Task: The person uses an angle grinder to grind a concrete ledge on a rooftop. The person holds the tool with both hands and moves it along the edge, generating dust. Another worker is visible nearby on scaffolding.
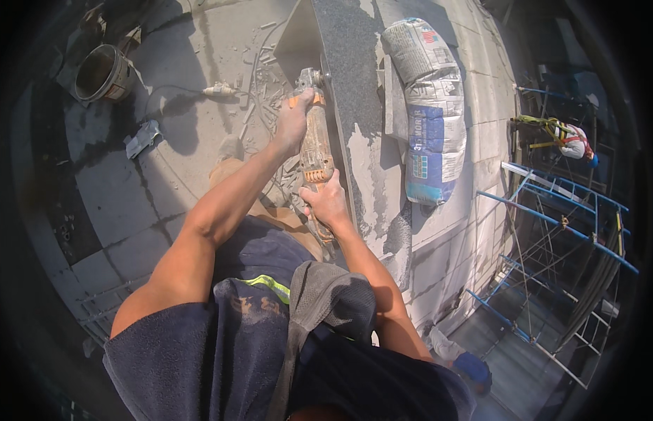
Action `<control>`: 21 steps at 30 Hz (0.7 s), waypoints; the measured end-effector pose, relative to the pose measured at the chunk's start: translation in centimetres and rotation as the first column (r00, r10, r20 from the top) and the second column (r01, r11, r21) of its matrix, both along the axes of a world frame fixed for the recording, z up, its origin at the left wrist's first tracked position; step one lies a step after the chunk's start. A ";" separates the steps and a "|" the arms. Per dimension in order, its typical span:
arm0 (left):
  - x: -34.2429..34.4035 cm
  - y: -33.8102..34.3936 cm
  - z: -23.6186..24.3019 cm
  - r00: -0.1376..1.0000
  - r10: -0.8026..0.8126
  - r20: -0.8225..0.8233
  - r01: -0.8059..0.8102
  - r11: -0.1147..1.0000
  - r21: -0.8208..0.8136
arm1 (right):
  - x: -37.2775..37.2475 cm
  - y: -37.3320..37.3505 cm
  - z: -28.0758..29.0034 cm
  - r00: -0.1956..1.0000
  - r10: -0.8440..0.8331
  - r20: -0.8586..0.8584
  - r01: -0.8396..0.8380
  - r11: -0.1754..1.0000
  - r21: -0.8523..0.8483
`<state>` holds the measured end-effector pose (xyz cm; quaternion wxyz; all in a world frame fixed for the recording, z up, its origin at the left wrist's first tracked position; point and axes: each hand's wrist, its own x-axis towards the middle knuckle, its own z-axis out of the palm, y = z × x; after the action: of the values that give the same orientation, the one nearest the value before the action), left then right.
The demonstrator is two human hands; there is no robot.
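Observation:
With both hands I hold a dusty angle grinder [314, 146] lengthwise in front of me, its head pointing away. My left hand [294, 125] is closed around its front end, just behind the metal head. My right hand [328, 200] wraps the rear, below the orange vents. The grinder's head meets the near left edge of a dark grey stone slab [349, 77], and the disc there is mostly hidden. Pale dried patches cover part of the slab. Loose strips of cut stone [270, 105] lie on the ground left of the grinder.
A filled white and blue sack [433, 119] lies right of the slab. At the left stand a dirty bucket [101, 74] and a crumpled packet [143, 139]. A cable connector [219, 90] lies among cords. Lower down at right are blue scaffolding [561, 217] and a person [573, 142] in a harness.

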<state>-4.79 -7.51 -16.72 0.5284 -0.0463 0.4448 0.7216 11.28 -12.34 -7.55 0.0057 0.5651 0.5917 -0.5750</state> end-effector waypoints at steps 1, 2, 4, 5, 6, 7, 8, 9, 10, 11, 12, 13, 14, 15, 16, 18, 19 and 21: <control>0.3 -0.2 0.1 1.000 -0.009 0.014 0.009 1.000 -0.011 | 0.2 -0.2 0.4 1.000 -0.016 0.005 0.016 1.000 -0.013; 0.6 -0.5 0.3 1.000 -0.010 0.012 0.010 1.000 0.012 | 0.4 -0.3 0.6 0.999 -0.032 0.011 0.032 0.999 -0.027; 0.8 -0.8 0.9 1.000 -0.011 0.008 0.010 0.998 0.060 | 0.7 -0.6 0.5 1.000 -0.023 0.009 0.023 1.000 -0.014; 0.6 -0.8 1.1 1.000 -0.028 0.006 0.027 0.997 0.069 | 0.8 -0.6 0.4 1.000 -0.018 0.007 0.018 1.000 -0.007; 0.3 -0.9 1.3 0.999 -0.044 0.003 0.044 0.996 0.077 | 0.8 -0.6 0.1 1.000 -0.005 -0.003 0.005 1.000 0.008; 0.2 -0.8 1.3 0.999 -0.038 -0.003 0.038 0.997 0.065 | 0.8 -0.4 -0.2 1.000 0.010 -0.014 -0.009 1.000 0.022; 0.1 -0.8 1.3 0.999 -0.031 -0.010 0.032 0.998 0.052 | 0.7 -0.2 -0.4 0.999 0.025 -0.025 -0.024 0.999 0.037; -0.1 -0.3 1.1 1.000 -0.004 -0.019 0.005 1.000 0.019 | 0.4 0.0 -0.3 0.999 0.031 -0.034 -0.030 0.999 0.044; -0.3 0.1 1.2 0.999 0.018 -0.027 -0.019 1.000 -0.011 | 0.0 0.3 -0.2 0.999 0.033 -0.042 -0.031 0.998 0.053; -0.6 0.4 1.2 1.000 0.014 -0.022 -0.014 1.000 0.007 | -0.4 0.7 -0.3 0.998 0.036 -0.049 -0.033 0.998 0.062; -1.1 0.6 1.3 1.000 0.009 -0.017 -0.008 1.000 0.024 | -0.6 1.0 -0.7 0.999 0.042 -0.035 -0.039 0.997 0.067; -1.5 0.9 1.4 1.000 0.006 -0.012 -0.006 0.999 0.042 | -1.0 1.3 -1.1 0.999 0.050 -0.022 -0.048 0.996 0.073; -1.9 1.2 1.1 1.000 0.010 -0.013 -0.009 0.999 0.041 | -1.4 1.6 -1.3 0.998 0.058 -0.008 -0.057 0.995 0.077; -2.3 1.7 0.7 1.000 0.013 -0.015 -0.012 0.999 0.041 | -1.8 1.9 -1.2 0.999 0.037 -0.008 -0.036 0.998 0.057; -2.7 2.0 0.5 1.000 0.017 -0.017 -0.016 0.999 0.039 | -2.5 2.2 -0.6 1.000 0.017 -0.009 -0.016 0.999 0.036; -3.5 2.7 0.2 1.000 0.010 -0.008 -0.010 0.999 0.043 | -3.3 2.8 -0.7 1.000 -0.004 -0.018 0.005 1.000 0.031; -3.8 3.0 0.1 1.000 0.006 -0.003 -0.006 0.999 0.046 | -3.6 3.1 -1.1 1.000 -0.005 -0.027 0.006 0.999 0.047; -4.5 3.8 -0.3 1.000 -0.001 0.001 0.001 0.999 0.049 | -4.1 3.8 -1.2 1.000 0.000 -0.017 0.001 0.999 0.038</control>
<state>-9.26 -3.69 -17.01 0.5299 -0.0335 0.4267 0.7321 7.13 -8.53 -8.73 -0.0103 0.5602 0.6023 -0.5686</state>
